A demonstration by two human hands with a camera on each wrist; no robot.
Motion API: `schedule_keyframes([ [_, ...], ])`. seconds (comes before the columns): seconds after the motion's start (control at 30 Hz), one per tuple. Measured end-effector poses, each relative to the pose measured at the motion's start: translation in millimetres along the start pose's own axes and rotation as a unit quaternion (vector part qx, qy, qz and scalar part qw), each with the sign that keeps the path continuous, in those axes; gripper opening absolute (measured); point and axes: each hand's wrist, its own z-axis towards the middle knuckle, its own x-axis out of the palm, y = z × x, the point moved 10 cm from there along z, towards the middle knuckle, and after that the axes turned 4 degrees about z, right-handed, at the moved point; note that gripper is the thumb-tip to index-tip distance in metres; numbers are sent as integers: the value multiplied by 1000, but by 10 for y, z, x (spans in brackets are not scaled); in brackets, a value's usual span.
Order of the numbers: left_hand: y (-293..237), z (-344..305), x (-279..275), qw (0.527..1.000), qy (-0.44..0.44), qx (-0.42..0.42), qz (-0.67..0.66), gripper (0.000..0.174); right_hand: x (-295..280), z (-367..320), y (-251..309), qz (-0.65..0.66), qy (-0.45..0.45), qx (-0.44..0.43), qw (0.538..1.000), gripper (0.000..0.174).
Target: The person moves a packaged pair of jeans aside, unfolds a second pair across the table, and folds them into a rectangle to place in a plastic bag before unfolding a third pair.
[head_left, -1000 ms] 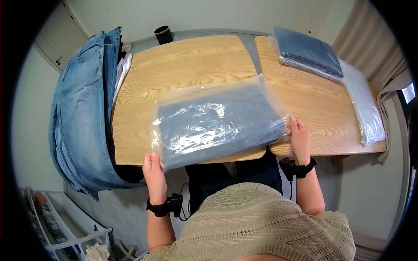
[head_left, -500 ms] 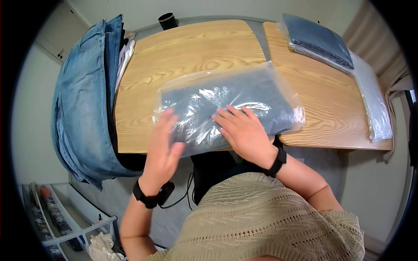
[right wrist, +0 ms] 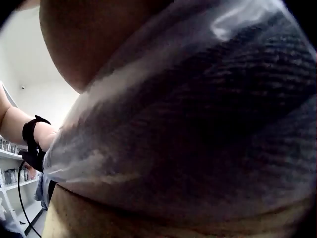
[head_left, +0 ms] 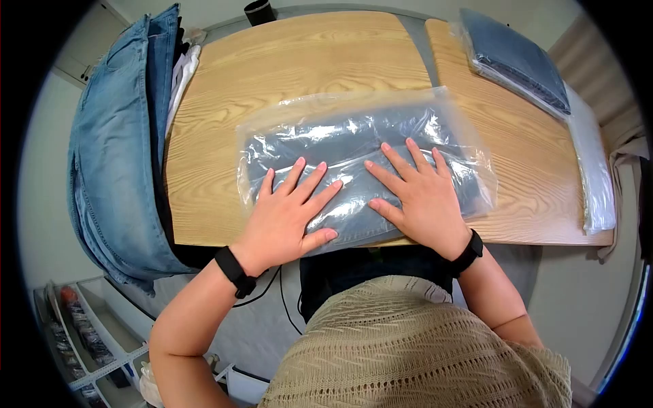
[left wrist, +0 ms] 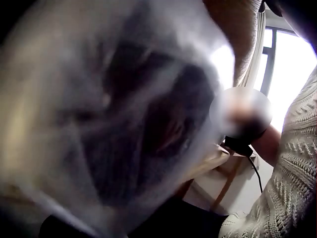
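A clear plastic bag [head_left: 347, 128] with a folded blue denim garment [head_left: 354, 228] inside lies flat at the front edge of the wooden table. My left hand [head_left: 286, 216] rests palm down on its left half, fingers spread. On the right half my right hand [head_left: 425, 197] presses in the same way, fingers straight and spread. The plastic shows bright creases between and above the hands. Close up in the left wrist view the bag [left wrist: 124, 114] looks blurred. Dark fabric shows through the plastic bag [right wrist: 198, 129] in the right wrist view.
A tall pile of jeans [head_left: 112, 149] hangs over the table's left edge. On the right-hand table [head_left: 530, 170] lie a bagged denim garment [head_left: 517, 61] and a stack of clear bags [head_left: 593, 170]. Behind stands a black bin [head_left: 258, 12]; a compartmented organizer [head_left: 102, 326] sits low at the left.
Both hands have let go of the bag's side edges and moved inward onto its top, where they now lie spread. The bag has settled flat on the table.
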Motion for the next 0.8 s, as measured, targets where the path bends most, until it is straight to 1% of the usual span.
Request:
schedule_keyframes([
  [0.27,37,27,79,998,34,-2,-46,67,97,40,-69,33,40,2,999,47],
  [0.47,6,17,37,999,17,5,-31,65,82,0,-85,28,23,-7,999,49],
  [0.53,5,5,39,1000,13,2,-23,64,0,-13,-109,21,13,-14,1000,50],
  [0.6,6,-5,39,1000,9,3,-20,64,-19,-79,-342,1,61,24,998,50],
  [0.63,5,-9,46,1000,10,2,-22,64,-70,-151,-568,-18,27,48,998,50],
  [0.7,6,-14,41,1000,6,3,-25,64,-134,-315,-1063,47,41,142,988,50],
  [0.77,37,-44,37,1000,2,-10,-29,65,-82,-522,-1428,163,98,214,958,50],
  [0.8,30,-46,32,1000,0,-6,-29,65,-119,-615,-1521,152,75,245,955,45],
])
